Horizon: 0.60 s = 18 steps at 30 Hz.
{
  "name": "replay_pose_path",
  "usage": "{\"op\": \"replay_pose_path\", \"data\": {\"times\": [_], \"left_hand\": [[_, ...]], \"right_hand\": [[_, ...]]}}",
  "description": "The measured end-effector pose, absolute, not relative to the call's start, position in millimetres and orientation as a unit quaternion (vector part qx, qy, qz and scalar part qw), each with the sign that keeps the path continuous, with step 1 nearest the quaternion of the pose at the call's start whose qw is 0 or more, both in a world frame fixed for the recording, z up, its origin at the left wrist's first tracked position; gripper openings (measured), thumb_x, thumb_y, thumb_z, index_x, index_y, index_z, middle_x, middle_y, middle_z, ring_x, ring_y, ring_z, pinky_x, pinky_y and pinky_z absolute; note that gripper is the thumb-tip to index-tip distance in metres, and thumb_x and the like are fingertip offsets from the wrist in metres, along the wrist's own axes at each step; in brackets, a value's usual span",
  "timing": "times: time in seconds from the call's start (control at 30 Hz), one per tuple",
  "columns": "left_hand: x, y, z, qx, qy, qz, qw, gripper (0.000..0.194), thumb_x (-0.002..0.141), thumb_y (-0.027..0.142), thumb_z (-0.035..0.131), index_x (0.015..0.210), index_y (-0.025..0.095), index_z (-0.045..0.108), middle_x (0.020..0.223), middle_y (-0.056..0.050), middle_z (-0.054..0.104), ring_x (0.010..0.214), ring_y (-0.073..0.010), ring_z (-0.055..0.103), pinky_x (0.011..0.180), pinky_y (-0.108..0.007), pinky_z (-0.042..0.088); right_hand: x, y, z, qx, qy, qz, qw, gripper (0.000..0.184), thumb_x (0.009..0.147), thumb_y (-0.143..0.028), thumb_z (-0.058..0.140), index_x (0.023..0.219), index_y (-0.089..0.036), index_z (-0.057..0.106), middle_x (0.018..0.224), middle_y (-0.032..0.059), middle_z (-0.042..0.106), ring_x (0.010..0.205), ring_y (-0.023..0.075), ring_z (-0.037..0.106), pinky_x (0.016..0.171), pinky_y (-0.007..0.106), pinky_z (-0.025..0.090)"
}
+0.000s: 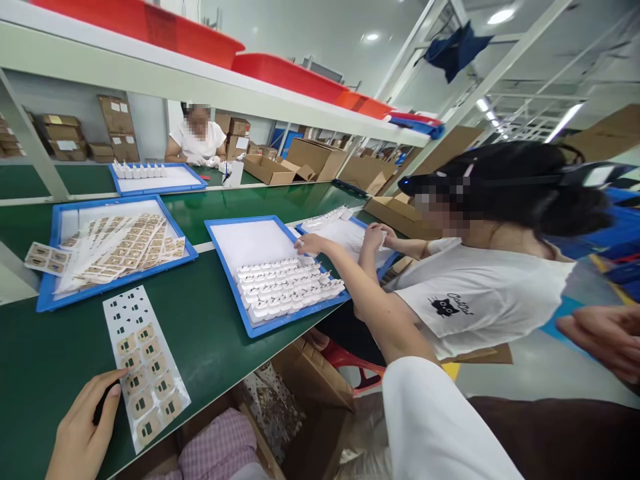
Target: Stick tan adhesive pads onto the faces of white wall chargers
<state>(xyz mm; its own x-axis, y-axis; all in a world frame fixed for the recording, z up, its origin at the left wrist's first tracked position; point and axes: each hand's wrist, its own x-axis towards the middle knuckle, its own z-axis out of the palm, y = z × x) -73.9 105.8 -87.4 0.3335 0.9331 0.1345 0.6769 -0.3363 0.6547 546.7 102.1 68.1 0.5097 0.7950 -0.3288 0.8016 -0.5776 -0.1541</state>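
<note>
My left hand (83,427) rests at the near edge of the green table (215,340). Its thumb and forefinger pinch a small dark thing I cannot make out, and their tips touch the left edge of a clear sheet of tan square labels (145,367). My right arm reaches out in a white sleeve, with my right hand (311,244) over the blue tray (240,303). The fingers there are drawn together at the top row of small white parts (287,288). What they pinch is too small to tell.
A second blue tray (47,293) at left holds strips of labels. A co-worker in a white shirt (480,293) sits at right, both hands over another tray (350,233). Someone else's hand (605,340) shows at the right edge. Another person (196,140) sits across the table. Cardboard boxes (270,170) stand behind.
</note>
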Motion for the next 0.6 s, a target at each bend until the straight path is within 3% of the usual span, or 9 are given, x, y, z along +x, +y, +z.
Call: {"op": "replay_pose_path", "data": {"times": [0.13,0.27,0.47,0.6], "left_hand": [[-81,110,-90,0.782,0.507,0.256,0.257,0.043,0.097,0.059,0.044,0.111,0.03,0.073,0.123,-0.002,0.075,0.112,-0.0252,0.073,0.065,-0.023,0.06],[-78,108,-88,0.785,0.505,0.264,0.244,0.043,0.096,0.057,0.044,0.109,0.029,0.074,0.12,-0.003,0.076,0.11,-0.0248,0.074,0.071,-0.025,0.061],[-73,101,-86,0.781,0.506,0.273,0.242,0.042,0.097,0.056,0.044,0.108,0.028,0.074,0.12,-0.003,0.076,0.108,-0.0241,0.073,0.068,-0.024,0.059],[-73,103,-85,0.787,0.492,0.284,0.24,0.039,0.098,0.053,0.045,0.108,0.028,0.074,0.118,-0.004,0.076,0.109,-0.0254,0.072,0.076,-0.027,0.059]], "right_hand": [[544,124,49,0.851,0.448,-0.261,0.088,0.035,0.099,-0.038,0.065,0.127,-0.018,0.063,0.128,0.0096,0.066,0.109,0.023,0.067,0.092,0.044,0.06],[545,133,45,0.844,0.444,-0.278,0.112,0.036,0.098,-0.038,0.065,0.127,-0.018,0.063,0.129,0.0092,0.065,0.11,0.0239,0.067,0.093,0.045,0.059],[551,126,46,0.857,0.444,-0.252,0.068,0.037,0.097,-0.038,0.067,0.125,-0.015,0.064,0.127,0.0109,0.066,0.109,0.0242,0.067,0.092,0.043,0.059],[552,117,46,0.87,0.447,-0.21,-0.004,0.034,0.098,-0.038,0.065,0.126,-0.017,0.064,0.126,0.0098,0.066,0.107,0.0226,0.068,0.091,0.043,0.06]]}}
